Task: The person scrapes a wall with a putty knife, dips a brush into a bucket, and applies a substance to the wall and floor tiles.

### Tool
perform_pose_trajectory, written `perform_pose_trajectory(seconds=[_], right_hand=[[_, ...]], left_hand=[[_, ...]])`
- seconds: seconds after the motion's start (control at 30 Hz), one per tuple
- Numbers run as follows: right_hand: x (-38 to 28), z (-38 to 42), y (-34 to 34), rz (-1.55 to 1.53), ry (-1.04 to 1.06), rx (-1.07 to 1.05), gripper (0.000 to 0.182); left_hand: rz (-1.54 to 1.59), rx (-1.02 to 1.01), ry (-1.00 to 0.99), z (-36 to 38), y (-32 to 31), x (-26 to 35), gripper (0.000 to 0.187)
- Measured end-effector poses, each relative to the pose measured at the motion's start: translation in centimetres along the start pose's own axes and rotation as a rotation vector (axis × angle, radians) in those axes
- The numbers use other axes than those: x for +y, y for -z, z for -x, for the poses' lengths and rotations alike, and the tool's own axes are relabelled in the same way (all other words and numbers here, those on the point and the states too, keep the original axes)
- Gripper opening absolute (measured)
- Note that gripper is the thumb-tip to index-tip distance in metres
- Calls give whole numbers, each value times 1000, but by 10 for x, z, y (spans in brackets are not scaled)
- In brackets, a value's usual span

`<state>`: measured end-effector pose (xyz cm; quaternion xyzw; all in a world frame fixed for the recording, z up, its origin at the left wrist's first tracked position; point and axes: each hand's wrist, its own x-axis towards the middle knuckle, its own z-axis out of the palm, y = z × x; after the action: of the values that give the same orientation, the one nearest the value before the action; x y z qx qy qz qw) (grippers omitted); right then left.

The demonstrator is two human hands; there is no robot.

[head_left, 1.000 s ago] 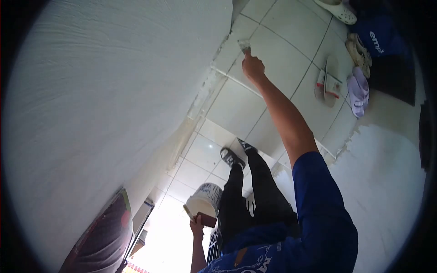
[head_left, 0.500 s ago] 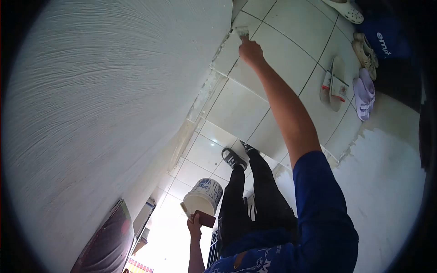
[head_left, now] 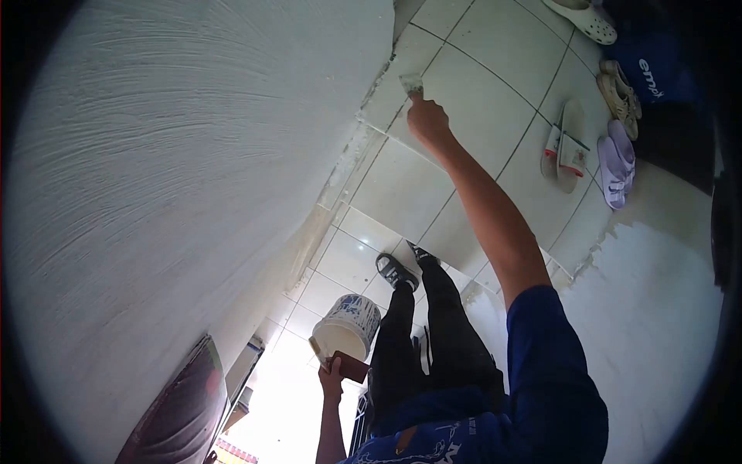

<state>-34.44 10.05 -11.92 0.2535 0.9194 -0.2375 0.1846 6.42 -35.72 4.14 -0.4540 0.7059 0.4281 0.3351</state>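
Observation:
My right hand (head_left: 428,122) is stretched far forward, closed around a putty knife (head_left: 412,83) whose pale-smeared blade points up over the floor tiles, a short way from the wall's foot. Lower down, my left hand (head_left: 331,380) grips a dark reddish-brown flat rectangular piece (head_left: 352,366), together with a slim pale tool (head_left: 318,349) sticking up beside it. Just beyond that hand is a white bucket (head_left: 357,315), streaked with white and blue on its outside, its mouth facing me.
A white wall (head_left: 193,147) with curved trowel marks fills the left. Tiled steps (head_left: 402,182) run along its foot. Sandals (head_left: 566,147), lilac shoes (head_left: 616,166), pale sneakers (head_left: 618,97) and a white clog (head_left: 585,19) lie at the right. A dark cushion-like item (head_left: 174,414) leans lower left.
My right hand has drawn back toward me with the putty knife, its blade now farther from the wall's edge. My left hand has barely shifted.

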Motion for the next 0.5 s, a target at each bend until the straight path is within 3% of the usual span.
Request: perform_pose_trajectory(seconds=[0.13, 0.37, 0.5], right_hand=[[-8, -49, 3, 19, 107, 96, 26], [2, 0, -3, 105, 62, 64, 24], [-8, -47, -4, 148, 97, 56, 28]], left_hand=[[37, 26, -12, 0, 1, -2, 28], [59, 27, -28, 3, -3, -19, 28], [39, 32, -35, 2, -4, -23, 29]])
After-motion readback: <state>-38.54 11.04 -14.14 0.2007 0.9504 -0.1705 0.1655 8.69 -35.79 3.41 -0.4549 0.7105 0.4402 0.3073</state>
